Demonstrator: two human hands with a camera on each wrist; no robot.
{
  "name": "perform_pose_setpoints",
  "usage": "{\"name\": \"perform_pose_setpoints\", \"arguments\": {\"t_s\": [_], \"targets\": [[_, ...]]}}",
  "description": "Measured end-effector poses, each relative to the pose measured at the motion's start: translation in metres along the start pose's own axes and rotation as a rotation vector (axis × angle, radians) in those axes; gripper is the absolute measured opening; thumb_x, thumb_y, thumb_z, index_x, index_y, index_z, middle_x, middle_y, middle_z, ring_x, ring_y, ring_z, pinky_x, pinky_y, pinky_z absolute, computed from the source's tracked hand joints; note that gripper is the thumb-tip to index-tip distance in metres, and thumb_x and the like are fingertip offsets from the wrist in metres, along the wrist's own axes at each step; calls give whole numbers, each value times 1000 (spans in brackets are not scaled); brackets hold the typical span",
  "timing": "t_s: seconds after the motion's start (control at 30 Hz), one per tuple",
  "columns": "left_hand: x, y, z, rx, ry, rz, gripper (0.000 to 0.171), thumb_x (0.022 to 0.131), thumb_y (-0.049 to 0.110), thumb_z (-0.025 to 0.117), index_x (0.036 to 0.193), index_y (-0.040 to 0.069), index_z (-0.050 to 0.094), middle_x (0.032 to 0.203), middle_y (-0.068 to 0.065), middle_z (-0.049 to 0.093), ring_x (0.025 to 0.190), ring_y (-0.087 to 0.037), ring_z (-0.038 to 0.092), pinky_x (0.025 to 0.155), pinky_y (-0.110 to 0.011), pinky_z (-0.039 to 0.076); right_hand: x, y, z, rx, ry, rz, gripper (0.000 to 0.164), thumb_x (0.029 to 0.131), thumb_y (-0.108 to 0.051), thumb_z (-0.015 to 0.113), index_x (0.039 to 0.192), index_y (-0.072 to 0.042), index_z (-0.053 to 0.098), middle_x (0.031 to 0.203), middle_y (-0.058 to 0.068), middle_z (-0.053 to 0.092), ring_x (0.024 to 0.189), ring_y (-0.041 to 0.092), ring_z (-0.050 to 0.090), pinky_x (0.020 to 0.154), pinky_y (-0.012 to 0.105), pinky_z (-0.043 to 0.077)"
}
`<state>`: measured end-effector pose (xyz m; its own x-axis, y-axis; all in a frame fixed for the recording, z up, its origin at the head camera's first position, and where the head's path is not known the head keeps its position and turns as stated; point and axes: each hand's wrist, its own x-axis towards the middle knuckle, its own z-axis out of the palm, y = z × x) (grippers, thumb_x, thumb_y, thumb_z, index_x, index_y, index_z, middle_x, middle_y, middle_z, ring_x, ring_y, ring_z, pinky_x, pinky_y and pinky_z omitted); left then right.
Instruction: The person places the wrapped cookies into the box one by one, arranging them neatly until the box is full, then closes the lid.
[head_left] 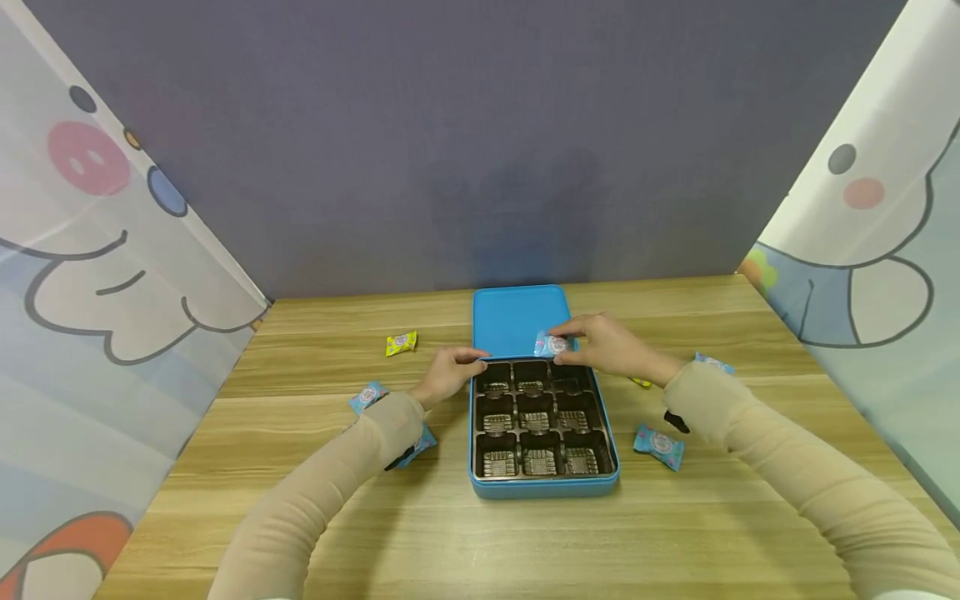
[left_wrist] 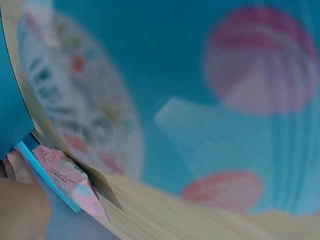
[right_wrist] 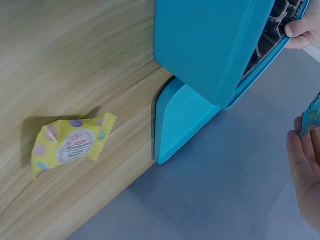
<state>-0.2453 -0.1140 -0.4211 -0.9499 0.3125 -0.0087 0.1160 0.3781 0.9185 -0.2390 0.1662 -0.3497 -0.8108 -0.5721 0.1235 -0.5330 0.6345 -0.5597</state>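
A blue tin (head_left: 546, 488) holds a black divided tray (head_left: 537, 406) whose compartments show bare bottoms. Its blue lid (head_left: 517, 313) lies flat behind it. My left hand (head_left: 446, 375) grips the tin's far left corner; in the right wrist view its thumb (right_wrist: 295, 29) lies over the rim. Between the thumb and fingers of my right hand (head_left: 609, 344) is a blue wrapped candy (head_left: 550, 344), held above the tin's far edge. In the right wrist view that candy (right_wrist: 313, 116) shows only in part, at the right border.
Blue wrapped candies lie left (head_left: 369, 397) and right (head_left: 660, 447) of the tin, one partly under each forearm. A yellow wrapped candy (head_left: 401, 342) sits at the back left, another (right_wrist: 72, 144) near my right wrist. A pink wrapper (left_wrist: 70, 179) shows in the left wrist view. A grey panel (head_left: 480, 167) rises behind.
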Motion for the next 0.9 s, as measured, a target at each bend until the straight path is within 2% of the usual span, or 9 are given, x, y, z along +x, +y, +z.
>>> {"name": "perform_pose_setpoints", "arguments": {"t_s": [0.1,0.17,0.3,0.4,0.77,0.9], "targets": [[4,-8,1,1,17,4,26,90,9,57,113,1,64,115,-16,62,103,-28,58,82,-32,51,3,-3,1,-12,0,-19,44,82,-26,69,122,-9,60,122,11,60,63,14,46,68,32,39],[3,-7,1,4,21,7,26,90,9,57,113,0,64,114,-17,63,102,-27,59,82,-31,52,4,-6,1,-13,1,-32,44,82,-26,69,122,-9,60,121,11,61,60,16,44,67,33,39],[3,-8,1,2,24,8,26,90,10,57,113,1,64,114,-18,62,102,-28,59,82,-31,52,9,-11,4,-42,5,-59,43,82,-26,69,121,-9,61,120,11,61,87,22,61,79,38,49],[4,-9,2,1,28,17,26,90,9,58,113,-1,64,114,-19,62,102,-28,59,81,-31,52,12,-16,7,-45,-8,-63,44,82,-26,69,122,-9,61,121,12,61,107,26,58,88,43,49],[5,-8,3,12,51,-20,24,89,10,59,110,3,66,111,-14,65,97,-22,61,77,-29,52,24,-27,17,-65,-62,-94,44,83,-27,68,121,-7,61,120,11,61,109,26,57,91,42,48],[5,-8,3,10,58,-36,23,88,10,60,110,5,67,112,-13,64,99,-22,60,79,-30,51,27,-28,22,-71,-71,-99,43,82,-26,69,120,-7,61,119,11,62,108,25,57,91,41,48]]}}
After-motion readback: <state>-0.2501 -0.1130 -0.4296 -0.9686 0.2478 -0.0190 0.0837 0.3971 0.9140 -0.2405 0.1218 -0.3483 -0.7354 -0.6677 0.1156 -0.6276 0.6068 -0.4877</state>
